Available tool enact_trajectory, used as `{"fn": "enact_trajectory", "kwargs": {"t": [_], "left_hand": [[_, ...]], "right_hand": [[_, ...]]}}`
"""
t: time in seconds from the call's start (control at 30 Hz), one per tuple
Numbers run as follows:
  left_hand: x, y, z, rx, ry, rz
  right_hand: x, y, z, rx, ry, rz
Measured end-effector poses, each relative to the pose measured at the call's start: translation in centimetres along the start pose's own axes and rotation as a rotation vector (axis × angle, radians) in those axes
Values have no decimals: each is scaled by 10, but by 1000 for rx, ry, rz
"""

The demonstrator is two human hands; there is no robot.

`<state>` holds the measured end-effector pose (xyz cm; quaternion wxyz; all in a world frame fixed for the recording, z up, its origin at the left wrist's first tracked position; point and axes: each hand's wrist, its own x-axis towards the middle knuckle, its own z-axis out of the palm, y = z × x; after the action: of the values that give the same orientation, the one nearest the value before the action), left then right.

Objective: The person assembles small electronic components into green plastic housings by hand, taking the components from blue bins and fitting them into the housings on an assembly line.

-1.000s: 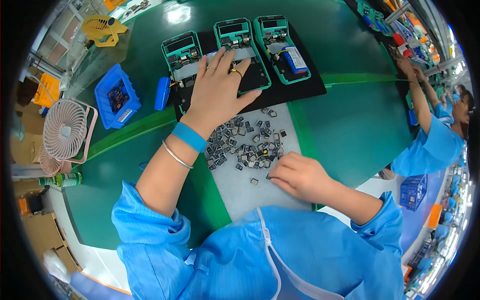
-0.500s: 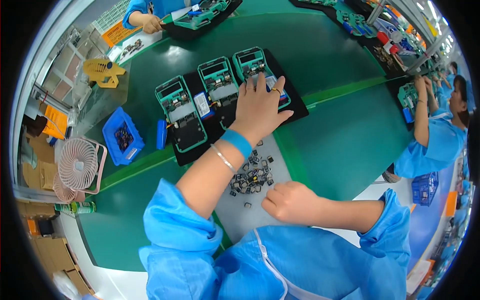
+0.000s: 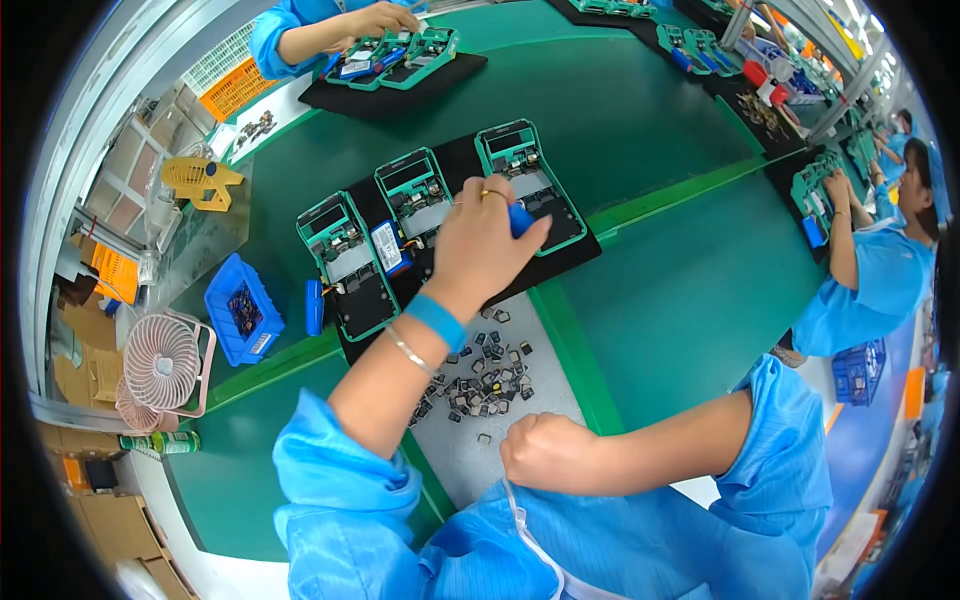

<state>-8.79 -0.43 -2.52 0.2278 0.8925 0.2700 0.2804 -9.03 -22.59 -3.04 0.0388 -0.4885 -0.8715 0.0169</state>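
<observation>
My left hand (image 3: 485, 245), with a blue wristband, is closed round a blue battery pack (image 3: 520, 218) above the lower part of the right green-framed device (image 3: 535, 187). Part of the battery is hidden by my fingers. To the left, a middle device (image 3: 405, 172) and a left device (image 3: 350, 262) lie on the same black mat (image 3: 575, 245). A white-labelled battery (image 3: 389, 245) sits between those two, and another blue battery (image 3: 314, 307) lies left of the left device. My right hand (image 3: 545, 453) is a fist beside small dark square parts (image 3: 495, 385); its inside is hidden.
Those parts lie on a grey sheet (image 3: 550, 385) over the green table. A blue bin (image 3: 262, 345) of small parts, a pink fan (image 3: 160, 362) and a yellow fan (image 3: 203, 182) stand at left. Co-workers' hands (image 3: 385, 18) handle devices across the table; another person sits at right.
My left hand has drawn back toward me from the right device and now holds its battery. My right hand, still a fist, appears lower and further left. The far co-worker's hands have moved over their devices.
</observation>
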Motion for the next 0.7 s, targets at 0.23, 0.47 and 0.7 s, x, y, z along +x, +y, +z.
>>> {"fn": "enact_trajectory", "kwargs": {"t": [0.23,0.47,0.7], "left_hand": [[-19,-21,-4,241,-122,242],[-19,-22,19,276,-18,282],[-25,-31,13,225,16,276]], "right_hand": [[11,94,-82,54,-82,90],[28,227,-39,65,504,350],[53,264,-15,-220,389,203]]}}
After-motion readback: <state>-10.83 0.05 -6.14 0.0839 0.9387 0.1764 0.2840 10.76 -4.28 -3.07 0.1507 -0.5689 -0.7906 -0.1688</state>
